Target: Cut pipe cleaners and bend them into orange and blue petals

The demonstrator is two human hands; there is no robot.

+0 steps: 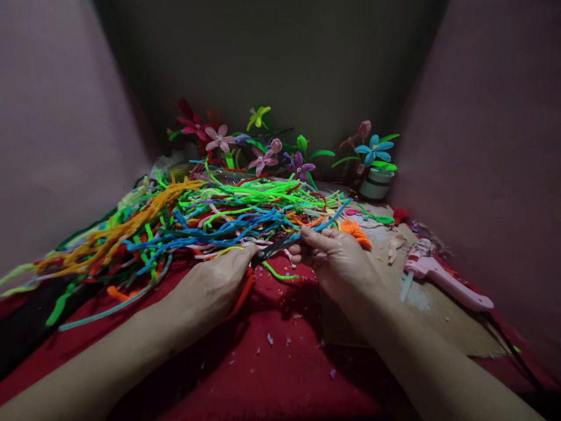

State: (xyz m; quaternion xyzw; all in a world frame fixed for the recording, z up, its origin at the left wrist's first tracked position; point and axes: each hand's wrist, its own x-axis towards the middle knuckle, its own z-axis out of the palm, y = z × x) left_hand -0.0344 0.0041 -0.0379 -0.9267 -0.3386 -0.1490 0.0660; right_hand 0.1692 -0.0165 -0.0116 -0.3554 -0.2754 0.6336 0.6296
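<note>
My left hand [219,283] is closed around the red handle of a pair of scissors [274,250], whose dark blades point up and to the right. My right hand [337,257] pinches a blue pipe cleaner [333,217] between thumb and fingers. The blade tips meet the blue pipe cleaner just left of my right fingertips; whether they are cutting it I cannot tell. Behind both hands lies a big heap of loose pipe cleaners [258,196] in green, blue, orange and other colours.
Pipe-cleaner flowers [263,159] stand along the back, with a blue flower [373,150] above a small white pot [377,183]. At right, a pink glue gun [447,280] rests on cardboard [442,327], near an orange bundle [356,234]. Scraps dot the red cloth [280,374].
</note>
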